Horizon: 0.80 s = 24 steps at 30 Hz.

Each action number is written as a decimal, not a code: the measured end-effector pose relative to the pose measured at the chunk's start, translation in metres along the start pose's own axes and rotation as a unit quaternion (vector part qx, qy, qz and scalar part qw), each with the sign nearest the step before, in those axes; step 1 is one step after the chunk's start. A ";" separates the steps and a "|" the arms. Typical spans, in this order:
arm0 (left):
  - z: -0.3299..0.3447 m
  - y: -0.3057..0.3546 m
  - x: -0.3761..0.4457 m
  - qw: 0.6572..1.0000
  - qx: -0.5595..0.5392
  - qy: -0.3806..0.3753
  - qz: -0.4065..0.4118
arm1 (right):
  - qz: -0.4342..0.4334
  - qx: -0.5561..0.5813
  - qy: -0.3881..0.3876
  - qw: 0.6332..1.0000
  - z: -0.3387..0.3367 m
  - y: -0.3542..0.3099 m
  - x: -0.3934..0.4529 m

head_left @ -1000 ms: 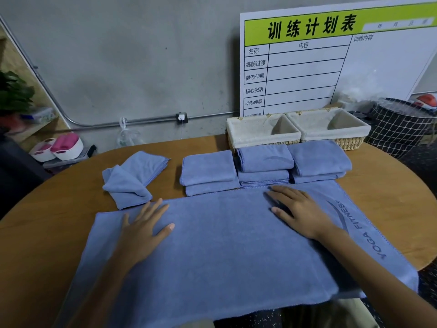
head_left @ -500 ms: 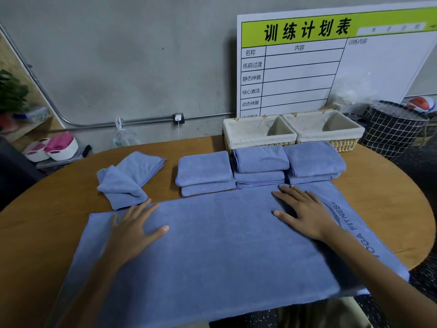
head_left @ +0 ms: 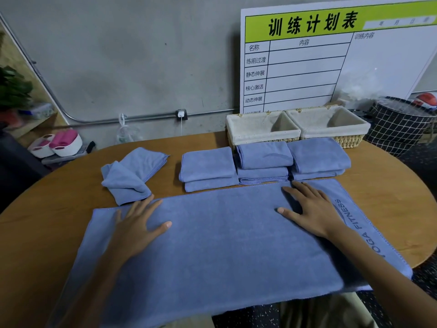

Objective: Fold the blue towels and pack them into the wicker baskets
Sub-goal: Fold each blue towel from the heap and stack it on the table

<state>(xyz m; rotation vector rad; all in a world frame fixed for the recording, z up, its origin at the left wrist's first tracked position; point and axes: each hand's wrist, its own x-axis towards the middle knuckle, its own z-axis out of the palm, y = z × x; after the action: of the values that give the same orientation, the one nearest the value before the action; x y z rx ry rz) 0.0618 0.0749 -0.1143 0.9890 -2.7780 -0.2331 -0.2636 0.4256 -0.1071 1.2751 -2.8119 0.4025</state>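
A large blue towel (head_left: 220, 245) lies spread flat across the near side of the round wooden table, its front edge hanging over the rim. My left hand (head_left: 137, 223) rests flat on its left part with fingers spread. My right hand (head_left: 312, 209) lies flat on its right part, beside the printed lettering. Behind it stand three stacks of folded blue towels (head_left: 208, 169) (head_left: 263, 162) (head_left: 318, 158). A loosely bunched blue towel (head_left: 130, 174) lies at the left. Two lined wicker baskets (head_left: 246, 129) (head_left: 354, 126) stand side by side at the far edge.
A white planning board (head_left: 331, 55) leans on the wall behind the baskets. A black grid-pattern hamper (head_left: 399, 129) stands on the floor at the right. Pink and white tubs (head_left: 56, 145) sit on the floor at the left. Bare table wood (head_left: 387, 197) shows at the right.
Both hands have slid slightly outward over the spread towel, staying flat on it. The view has shifted a little; the stacks and baskets have not moved.
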 end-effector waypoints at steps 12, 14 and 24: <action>-0.001 0.002 0.002 1.000 -0.027 0.012 -0.008 | -0.029 0.004 -0.021 0.999 -0.004 0.006 0.018; 0.001 0.000 0.001 0.999 -0.032 0.018 -0.008 | -0.031 0.000 -0.004 1.000 -0.004 0.006 0.017; -0.002 0.019 -0.004 0.991 -0.062 0.106 0.059 | -0.079 0.005 0.090 0.993 -0.007 -0.009 0.011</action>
<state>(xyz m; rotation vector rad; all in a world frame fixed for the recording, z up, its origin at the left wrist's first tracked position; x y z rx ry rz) 0.0541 0.0916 -0.1089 0.7694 -2.5828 -0.2648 -0.2645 0.4133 -0.0964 1.3746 -2.5447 0.4972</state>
